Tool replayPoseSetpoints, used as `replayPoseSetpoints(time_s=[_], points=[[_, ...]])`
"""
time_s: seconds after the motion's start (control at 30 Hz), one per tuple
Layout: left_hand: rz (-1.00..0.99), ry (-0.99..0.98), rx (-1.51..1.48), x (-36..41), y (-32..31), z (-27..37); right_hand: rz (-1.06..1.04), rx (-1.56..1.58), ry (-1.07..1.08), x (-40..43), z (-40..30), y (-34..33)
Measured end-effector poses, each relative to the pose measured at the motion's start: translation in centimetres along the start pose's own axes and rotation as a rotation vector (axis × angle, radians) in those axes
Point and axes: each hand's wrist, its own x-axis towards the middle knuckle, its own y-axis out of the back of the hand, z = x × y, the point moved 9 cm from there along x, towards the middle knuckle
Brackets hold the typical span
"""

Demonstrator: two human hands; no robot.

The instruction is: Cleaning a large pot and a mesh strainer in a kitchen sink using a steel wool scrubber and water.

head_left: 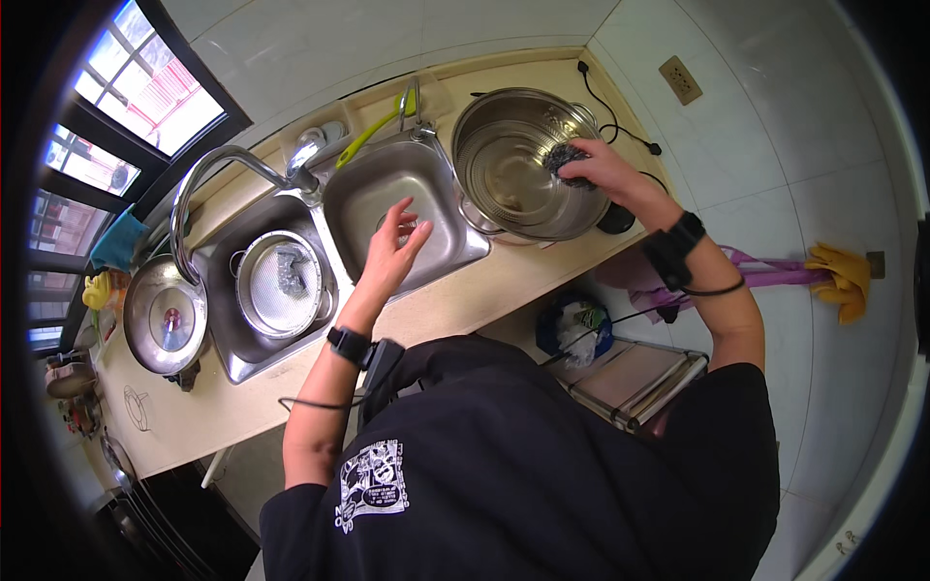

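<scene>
My right hand [597, 168] grips a dark steel wool scrubber [567, 163] at the right inner side of a large stainless steel pot [501, 181]. The pot has a perforated band inside and a loop handle at each end, and it stands on the counter right of the sinks. Above the right sink basin [443, 243] hovers my left hand [397, 240], fingers apart and holding nothing. In the left basin [218, 290] lies a round perforated metal strainer [265, 312] with a crumpled greyish piece [292, 270] inside.
A chrome faucet [218, 156] arches over the left basin. Behind the right basin rests a green long-handled utensil [370, 138]. Left of the sinks stands a metal pan [156, 338]. Black cords [614, 109] run along the counter's right end. Yellow gloves [839, 279] hang on the right wall.
</scene>
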Motion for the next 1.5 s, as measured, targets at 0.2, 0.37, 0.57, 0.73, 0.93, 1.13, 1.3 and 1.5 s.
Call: replayPoseSetpoints(time_s=[0.2, 0.37, 0.57, 0.73, 0.93, 1.13, 1.3, 1.5], points=[[0.062, 0.141, -0.101, 6.2, -5.7, 0.8, 0.140, -0.589, 0.227, 5.7, 3.2, -0.3], [0.191, 0.034, -0.110, 9.2, -6.6, -0.6, 0.168, -0.837, 0.542, 8.9, 1.1, -2.1], [0.402, 0.009, 0.089, 9.0, -6.3, -1.4, -0.069, -1.043, 0.643, 10.5, 3.1, -7.0], [0.368, -0.038, 0.143, 8.8, -6.9, 0.2, -0.087, -1.013, 0.720, 12.0, 3.7, -7.7], [0.398, -0.092, 0.136, 8.4, -6.6, 0.8, -0.151, -0.903, 0.559, 11.4, 5.7, -2.9], [0.347, 0.055, 0.096, 8.6, -7.1, 0.5, -0.114, -1.024, 0.529, 11.8, 5.6, -4.2], [0.414, -0.086, 0.169, 8.5, -6.4, 1.2, -0.136, -1.048, 0.599, 12.1, 4.1, -8.4], [0.407, -0.056, 0.123, 8.9, -6.6, 0.9, 0.013, -1.051, 0.430, 13.8, 4.8, -3.6]])
